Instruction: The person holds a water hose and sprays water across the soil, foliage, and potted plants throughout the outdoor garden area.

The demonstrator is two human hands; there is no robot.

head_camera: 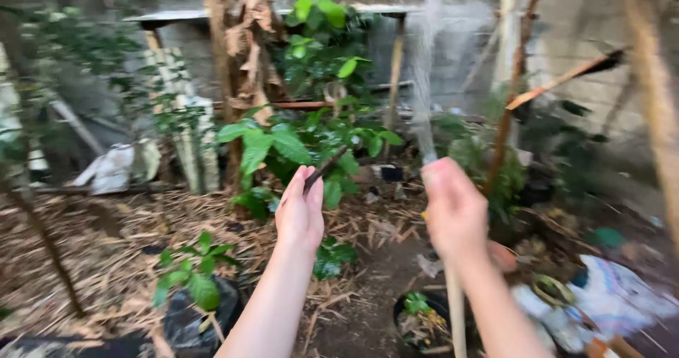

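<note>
My left hand [300, 213] is raised at centre and pinches a thin dark twig [327, 167] that slants up and right toward a leafy green shrub [297, 146]. My right hand [453, 209] is closed around a pale hose or pipe [456, 312] that runs down below the wrist. A blurred spray of water [424, 68] rises from the top of that fist toward the back wall. Both forearms reach in from the bottom edge.
A peeling tree trunk [240, 47] stands behind the shrub. Black grow bags with seedlings sit at lower left [194, 308] and lower centre [421, 319]. Dry leaf mulch [106, 245] covers the ground. Thin stakes [513, 82] and a concrete wall [587, 39] lie right.
</note>
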